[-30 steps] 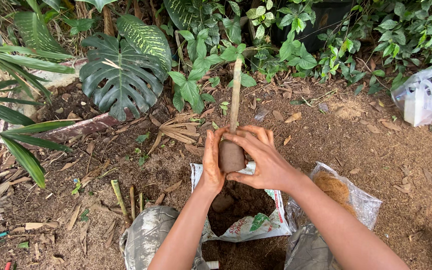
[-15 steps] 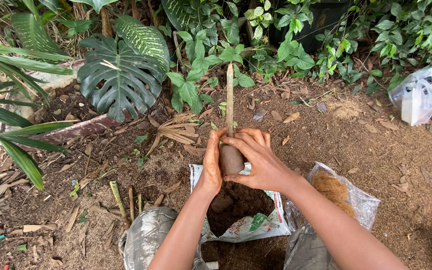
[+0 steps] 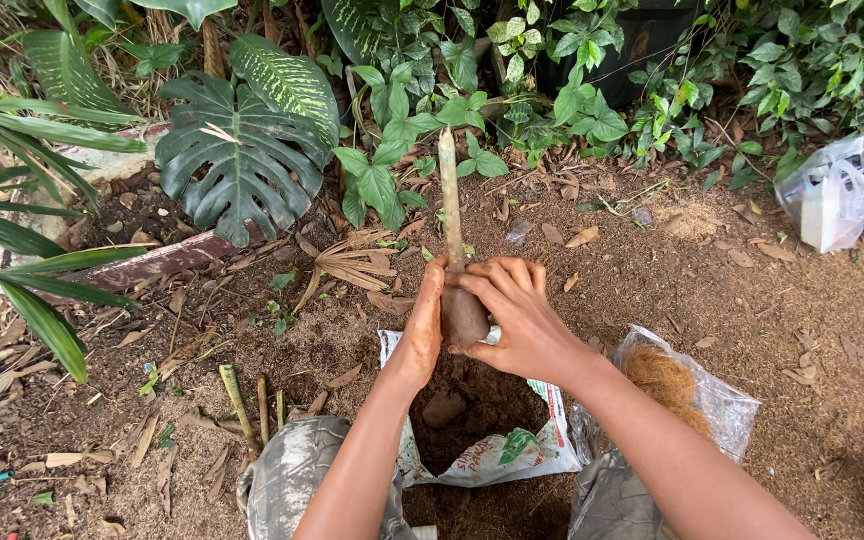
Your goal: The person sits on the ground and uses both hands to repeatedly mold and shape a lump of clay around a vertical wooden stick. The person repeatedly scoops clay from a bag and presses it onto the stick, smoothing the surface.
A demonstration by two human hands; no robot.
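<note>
Far to the left of your hands, a big split leaf [image 3: 242, 160] and long strap leaves [image 3: 22, 270] lie over the ground [image 3: 752, 330], with a few cut stick pieces [image 3: 237, 400] standing in the dirt nearer to you.

Your left hand [image 3: 422, 330] is flat and nearly open, fingers together, its palm pressed against the left side of a dark soil ball [image 3: 464, 315]. A pale stick [image 3: 449, 195] rises out of that ball, its long axis running almost straight away from you, the free end pointing towards the green plants [image 3: 392, 170] beyond your hands and leaning just slightly left.

Your right hand [image 3: 517, 315] is curled round the right and near side of the soil ball, fingers wrapped over its top where the stick comes out, so the ball is clasped between both hands.

Directly under your hands sits an open soil bag [image 3: 512, 460], white and printed, with dark soil and one lump inside. Just right of your right forearm lies a clear bag of brown fibre [image 3: 672, 385]. Well off to the right, near the plants, a white plastic bag [image 3: 832, 195] rests on the ground.
</note>
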